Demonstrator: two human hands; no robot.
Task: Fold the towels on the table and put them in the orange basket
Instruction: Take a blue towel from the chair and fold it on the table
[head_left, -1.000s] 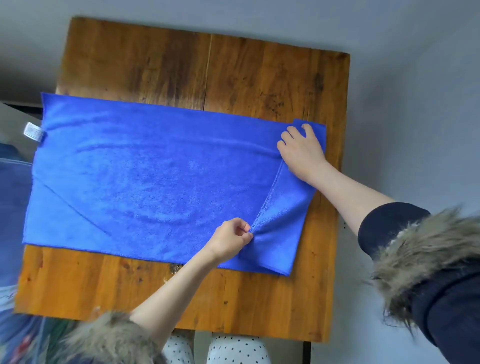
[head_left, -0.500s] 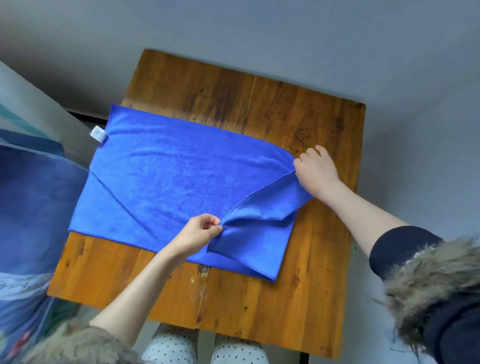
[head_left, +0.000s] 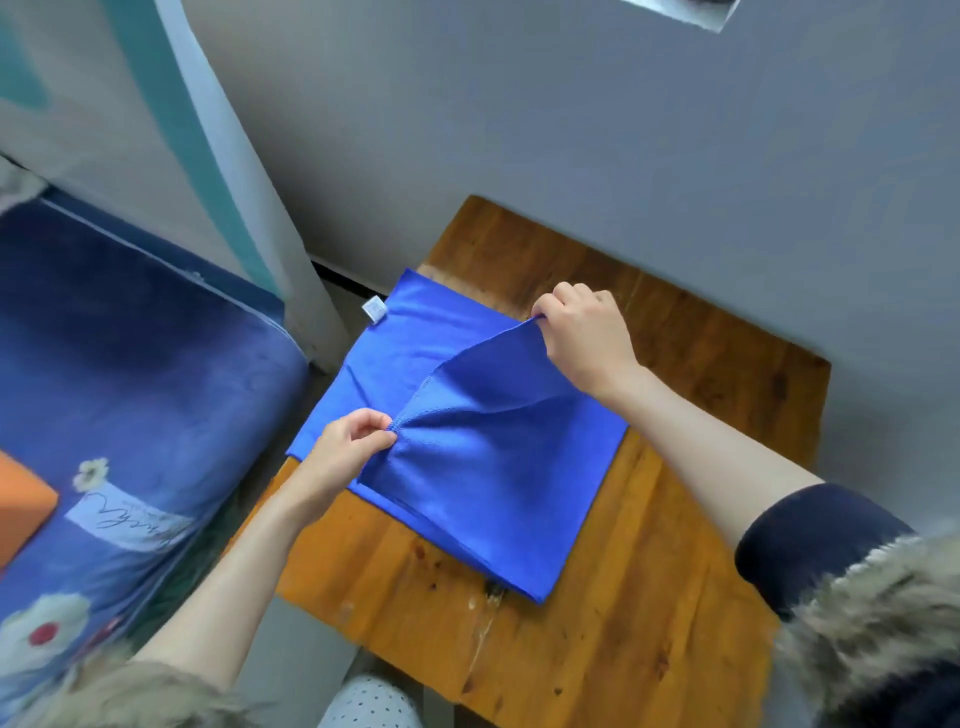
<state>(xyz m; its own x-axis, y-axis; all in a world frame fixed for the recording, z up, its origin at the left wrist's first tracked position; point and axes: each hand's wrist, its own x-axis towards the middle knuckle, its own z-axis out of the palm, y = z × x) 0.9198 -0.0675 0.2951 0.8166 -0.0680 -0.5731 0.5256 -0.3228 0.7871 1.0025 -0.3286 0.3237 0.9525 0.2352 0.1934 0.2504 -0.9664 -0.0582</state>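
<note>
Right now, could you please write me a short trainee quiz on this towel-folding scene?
1. True or false: both hands grip the blue towel.
2. What does the white tag belong to? A) the towel B) the wooden table C) a sleeve
3. Fill in: the left hand pinches the towel's stitched ____.

Key: 1 true, the right hand grips the far corner. 2 A. 3 edge.
</note>
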